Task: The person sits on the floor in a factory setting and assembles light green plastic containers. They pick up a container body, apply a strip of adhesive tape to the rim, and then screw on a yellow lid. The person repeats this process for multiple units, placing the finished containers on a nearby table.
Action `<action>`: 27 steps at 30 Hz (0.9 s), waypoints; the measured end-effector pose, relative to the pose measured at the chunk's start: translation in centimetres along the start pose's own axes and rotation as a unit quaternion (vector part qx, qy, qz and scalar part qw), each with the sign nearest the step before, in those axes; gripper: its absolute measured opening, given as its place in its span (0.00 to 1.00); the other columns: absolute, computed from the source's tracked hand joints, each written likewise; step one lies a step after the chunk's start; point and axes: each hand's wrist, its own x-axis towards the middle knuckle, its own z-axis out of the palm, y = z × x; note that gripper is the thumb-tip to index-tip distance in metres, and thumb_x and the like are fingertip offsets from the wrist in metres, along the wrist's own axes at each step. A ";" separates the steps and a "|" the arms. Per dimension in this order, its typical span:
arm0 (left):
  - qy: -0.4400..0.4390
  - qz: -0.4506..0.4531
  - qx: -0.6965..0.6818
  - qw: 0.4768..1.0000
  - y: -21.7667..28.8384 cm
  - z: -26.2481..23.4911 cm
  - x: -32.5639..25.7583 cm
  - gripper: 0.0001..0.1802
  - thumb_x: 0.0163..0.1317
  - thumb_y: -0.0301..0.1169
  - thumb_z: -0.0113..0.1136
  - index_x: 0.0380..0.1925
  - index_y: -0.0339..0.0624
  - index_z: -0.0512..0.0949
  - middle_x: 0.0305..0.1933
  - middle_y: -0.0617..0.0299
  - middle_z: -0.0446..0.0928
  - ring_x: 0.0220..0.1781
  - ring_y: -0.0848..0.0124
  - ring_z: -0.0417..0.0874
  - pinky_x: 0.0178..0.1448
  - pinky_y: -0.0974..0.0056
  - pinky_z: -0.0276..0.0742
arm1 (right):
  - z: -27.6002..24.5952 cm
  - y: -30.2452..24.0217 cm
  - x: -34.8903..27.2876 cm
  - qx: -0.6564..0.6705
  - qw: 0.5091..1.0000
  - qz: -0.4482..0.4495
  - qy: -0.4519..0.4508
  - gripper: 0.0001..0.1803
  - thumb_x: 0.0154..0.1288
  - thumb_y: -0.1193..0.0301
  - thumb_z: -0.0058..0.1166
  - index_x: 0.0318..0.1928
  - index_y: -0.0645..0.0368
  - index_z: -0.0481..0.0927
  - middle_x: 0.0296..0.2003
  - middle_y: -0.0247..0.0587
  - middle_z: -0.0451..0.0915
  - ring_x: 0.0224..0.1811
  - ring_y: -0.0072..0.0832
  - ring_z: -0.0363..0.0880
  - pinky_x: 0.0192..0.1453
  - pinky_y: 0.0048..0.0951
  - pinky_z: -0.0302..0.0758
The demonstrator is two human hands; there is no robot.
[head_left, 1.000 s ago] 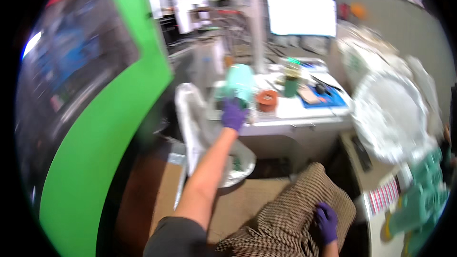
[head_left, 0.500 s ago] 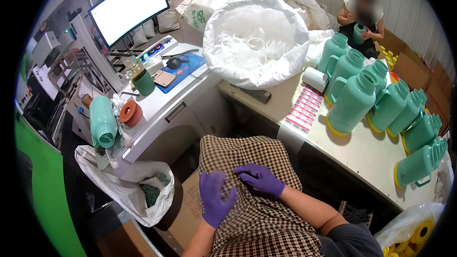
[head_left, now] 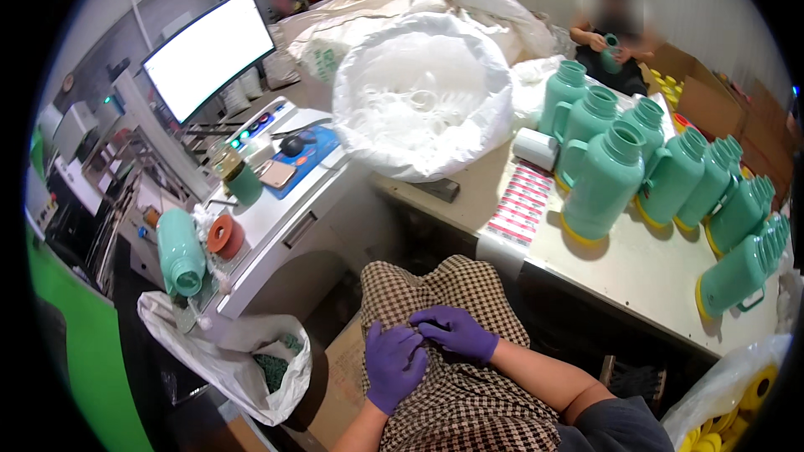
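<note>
Over the lap, a purple-gloved left hand [head_left: 394,368] and purple-gloved right hand [head_left: 459,336] meet with fingers curled; whether they grip anything small cannot be told. Beneath them lies a black-and-tan checked cloth [head_left: 452,285]. The step in hand looks like close fingertip work; any reach outward would call for parting the hands. Leftward, an open white sack [head_left: 295,389] of green scraps [head_left: 272,372] stands partly before a teal plastic flask [head_left: 177,238] lying by a white counter [head_left: 264,216]. Rightward, upright teal handled flasks [head_left: 605,188] with yellow bases crowd a cream counter [head_left: 636,285].
</note>
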 end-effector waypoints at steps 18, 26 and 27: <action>-0.021 -0.017 -0.015 1.000 0.3 0.5 0.3 0.10 0.55 0.22 0.63 0.39 0.44 0.82 0.43 0.56 0.81 0.51 0.54 0.82 0.76 0.41 0.61 | -0.5 0.6 0.1 -0.039 0.999 -0.038 0.002 0.18 0.74 0.64 0.56 0.59 0.57 0.82 0.55 0.47 0.84 0.59 0.42 0.81 0.67 0.40 0.75; -0.062 -0.002 0.002 0.998 0.2 0.3 -0.5 0.10 0.63 0.23 0.58 0.44 0.36 0.79 0.49 0.52 0.78 0.60 0.53 0.78 0.82 0.36 0.53 | -10.4 -12.8 -13.1 -0.200 0.967 0.000 -0.161 0.14 0.71 0.64 0.54 0.50 0.57 0.85 0.39 0.47 0.81 0.48 0.42 0.81 0.57 0.42 0.77; -0.056 0.003 -0.001 0.998 -0.3 0.6 -0.7 0.10 0.63 0.23 0.58 0.44 0.36 0.79 0.50 0.52 0.79 0.61 0.53 0.78 0.82 0.36 0.53 | -13.1 -16.8 -16.0 -0.231 0.949 0.076 -0.201 0.13 0.72 0.64 0.54 0.45 0.59 0.86 0.36 0.47 0.81 0.44 0.42 0.80 0.53 0.41 0.76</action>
